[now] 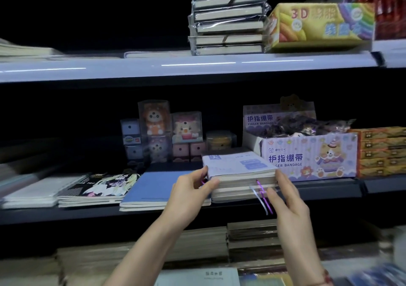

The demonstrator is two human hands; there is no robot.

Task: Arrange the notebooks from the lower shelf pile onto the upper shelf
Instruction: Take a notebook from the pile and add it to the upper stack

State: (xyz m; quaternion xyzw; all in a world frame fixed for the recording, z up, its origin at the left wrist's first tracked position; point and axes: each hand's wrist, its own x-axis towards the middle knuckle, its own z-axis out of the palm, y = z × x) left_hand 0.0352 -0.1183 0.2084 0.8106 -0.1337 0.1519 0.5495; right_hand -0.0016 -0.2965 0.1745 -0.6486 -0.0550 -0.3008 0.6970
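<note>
Two hands reach in from below toward a pile of notebooks (240, 174) on the middle shelf (87, 214). Nearest the camera, under that shelf, sit dim stacks of paper goods (197, 245), too blurred to tell apart. The left hand (189, 194) pinches the pile's left edge between thumb and curled fingers. The right hand (287, 200) lies against the pile's right front corner with its fingers nearly straight and close together, beside the purple and white ribbons (262, 195) hanging from the pages. Just left of the pile lies a blue notebook (153, 185), then a cartoon-cover notebook (98, 188). Touching the pile's right side is a finger bandage box (307, 156). Behind stand small toy figures in clear boxes (153, 121). On the upper shelf (175, 66), a stack of wrapped notebooks (228, 23) rests beside a yellow 3D box (318, 24).
</note>
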